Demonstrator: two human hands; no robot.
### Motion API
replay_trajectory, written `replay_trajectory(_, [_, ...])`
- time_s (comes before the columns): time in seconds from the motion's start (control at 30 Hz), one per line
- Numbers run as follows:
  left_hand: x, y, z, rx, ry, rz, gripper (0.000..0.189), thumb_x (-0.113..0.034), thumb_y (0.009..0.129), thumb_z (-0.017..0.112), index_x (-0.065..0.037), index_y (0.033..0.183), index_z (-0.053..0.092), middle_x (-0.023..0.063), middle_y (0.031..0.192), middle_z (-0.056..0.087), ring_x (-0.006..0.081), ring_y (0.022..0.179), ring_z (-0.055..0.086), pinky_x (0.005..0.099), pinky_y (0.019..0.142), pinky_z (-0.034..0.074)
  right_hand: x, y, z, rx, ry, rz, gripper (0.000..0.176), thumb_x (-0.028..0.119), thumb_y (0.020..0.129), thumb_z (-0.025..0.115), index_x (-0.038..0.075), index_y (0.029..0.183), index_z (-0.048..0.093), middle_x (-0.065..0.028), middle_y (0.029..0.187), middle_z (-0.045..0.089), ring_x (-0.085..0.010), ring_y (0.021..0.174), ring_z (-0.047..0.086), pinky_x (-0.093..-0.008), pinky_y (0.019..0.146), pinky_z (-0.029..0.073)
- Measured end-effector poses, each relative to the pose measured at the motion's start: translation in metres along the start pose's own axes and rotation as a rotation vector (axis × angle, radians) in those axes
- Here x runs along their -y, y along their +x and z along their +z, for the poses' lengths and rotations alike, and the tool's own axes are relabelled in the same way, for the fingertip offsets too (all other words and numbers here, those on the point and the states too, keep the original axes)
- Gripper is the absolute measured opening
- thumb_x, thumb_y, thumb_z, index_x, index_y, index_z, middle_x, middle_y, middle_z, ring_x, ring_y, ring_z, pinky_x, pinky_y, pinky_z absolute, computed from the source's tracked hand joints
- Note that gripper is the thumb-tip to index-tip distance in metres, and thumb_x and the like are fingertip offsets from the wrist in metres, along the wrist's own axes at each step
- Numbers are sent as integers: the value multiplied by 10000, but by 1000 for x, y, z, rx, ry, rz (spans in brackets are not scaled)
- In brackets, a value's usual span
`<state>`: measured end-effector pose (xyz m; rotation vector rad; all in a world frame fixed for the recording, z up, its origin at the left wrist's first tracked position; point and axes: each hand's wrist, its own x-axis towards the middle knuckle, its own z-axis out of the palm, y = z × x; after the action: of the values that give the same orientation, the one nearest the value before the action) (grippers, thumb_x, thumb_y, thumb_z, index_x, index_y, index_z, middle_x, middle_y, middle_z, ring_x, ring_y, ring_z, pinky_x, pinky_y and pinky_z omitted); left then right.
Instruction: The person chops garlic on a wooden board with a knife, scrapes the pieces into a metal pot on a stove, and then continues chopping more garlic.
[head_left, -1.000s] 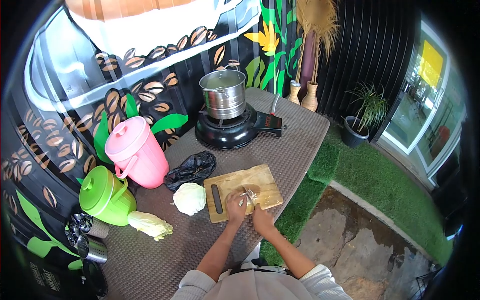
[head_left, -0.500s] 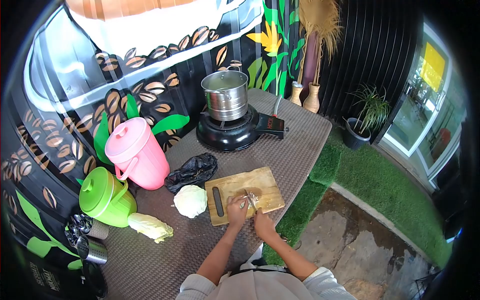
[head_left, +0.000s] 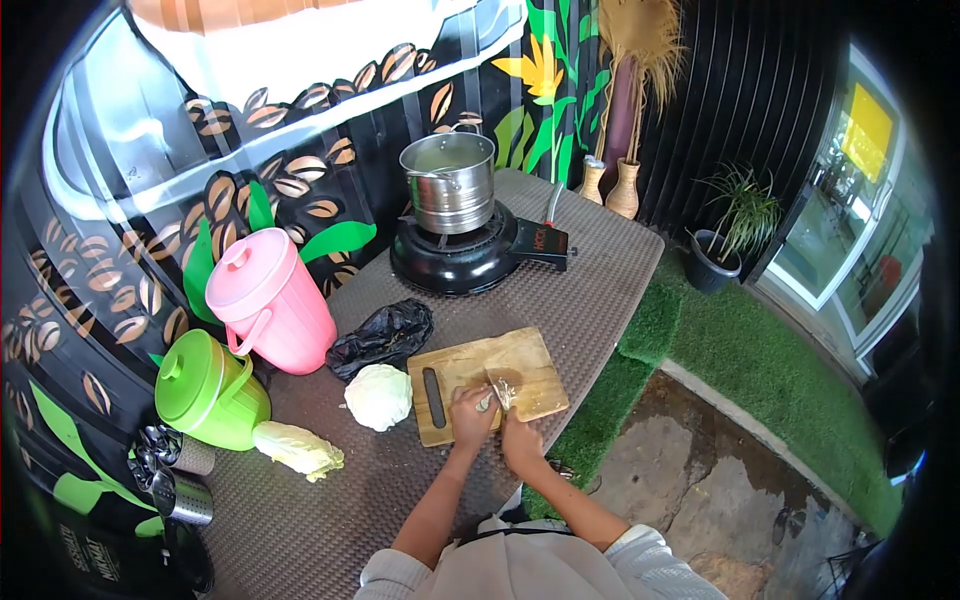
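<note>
The left hand point(head_left: 470, 415), a little below the middle of the frame, has its fingers bent and seems to pinch a small piece of pale food point(head_left: 484, 404). The right hand point(head_left: 520, 445), just beside it, is wrapped around a knife point(head_left: 502, 390). Both are over the lower part of the wooden board point(head_left: 538, 368), where thin white bits point(head_left: 509, 394) lie by the blade. What the food is, I cannot tell.

To cut well, it is best to curl the left fingertips back, hold the food flat and make small, slow cuts. The board sits near the table's edge, so a steady push straight down seems safest.

The board is smooth and flat, with a long hole at its left end. The brown table point(head_left: 360, 510) looks bumpy, like weaving. Left of the board, a round, pale cabbage point(head_left: 379, 397) sits just below a crinkly, shiny black bag point(head_left: 383, 337). A long, frilly cabbage point(head_left: 297, 450) lies farther left.
</note>
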<state>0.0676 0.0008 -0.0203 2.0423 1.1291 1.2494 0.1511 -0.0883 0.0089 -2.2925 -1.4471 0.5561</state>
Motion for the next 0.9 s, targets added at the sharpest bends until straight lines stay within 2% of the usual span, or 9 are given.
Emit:
replay_trajectory(0.27, [0,3,-3,-7,-26,-15,216,-31,730,693,-20,945,721,129,972,693,267,918,589,333,814,484,-5,18,-23,78,44,-40,216,184,940,425,-14,1023,445,-288,846,640,-436,818,648,-524,702,522])
replay_trajectory(0.33, [0,1,-2,-7,-44,-36,195,-21,727,682,-7,918,721,125,942,695,273,903,593,349,810,488,-11,13,-19,79,122,-93,307,257,954,424,-40,1032,425,-318,824,619,-481,810,615,-557,714,486])
replay_trajectory(0.43, [1,3,-2,6,4,-10,184,-28,736,682,-6,914,721,126,940,695,272,911,591,348,807,488,0,-1,-10,-8,77,-12,298,255,950,431,-35,1017,432,-315,820,621,-472,805,623,-547,711,496])
replay_trajectory(0.53, [3,1,-1,16,-7,-4,181,-33,746,678,-6,920,719,127,934,695,270,922,588,352,807,488,6,10,-4,34,12,22,296,253,944,443,-33,1020,435,-302,823,626,-456,817,632,-537,717,502])
replay_trajectory(0.57, [3,0,-1,18,-6,-4,181,-33,746,678,-6,920,719,127,934,695,270,922,588,352,807,488,6,12,-3,-28,-95,-44,208,166,918,448,-22,1002,474,-249,802,657,-384,800,673,-479,690,545])
replay_trajectory(0.63, [2,0,-1,7,4,-21,219,-36,746,696,-9,962,713,132,985,683,272,922,583,336,817,477,0,18,-4,-28,-73,-69,232,194,929,443,-22,1014,458,-264,807,647,-407,766,661,-493,660,538])
replay_trajectory(0.8, [-2,1,2,-74,-38,0,209,-26,755,684,7,960,704,128,952,635,267,907,578,351,797,475,-6,2,-5,-49,-41,-144,253,208,936,441,-25,1034,442,-286,808,636,-431,722,650,-494,613,535])
replay_trajectory(0.87, [2,-2,2,-63,-70,-42,213,-19,749,695,9,960,704,124,930,619,263,887,577,341,783,471,3,-5,0,12,-7,15,263,210,931,448,-34,1028,447,-291,813,632,-435,761,646,-495,648,530])
replay_trajectory(0.9, [3,-1,2,-56,-47,-28,211,-19,748,697,6,958,705,121,907,613,259,883,577,336,777,469,4,-2,1,12,-7,15,263,210,931,448,-34,1028,447,-291,813,632,-435,761,646,-495,648,530])
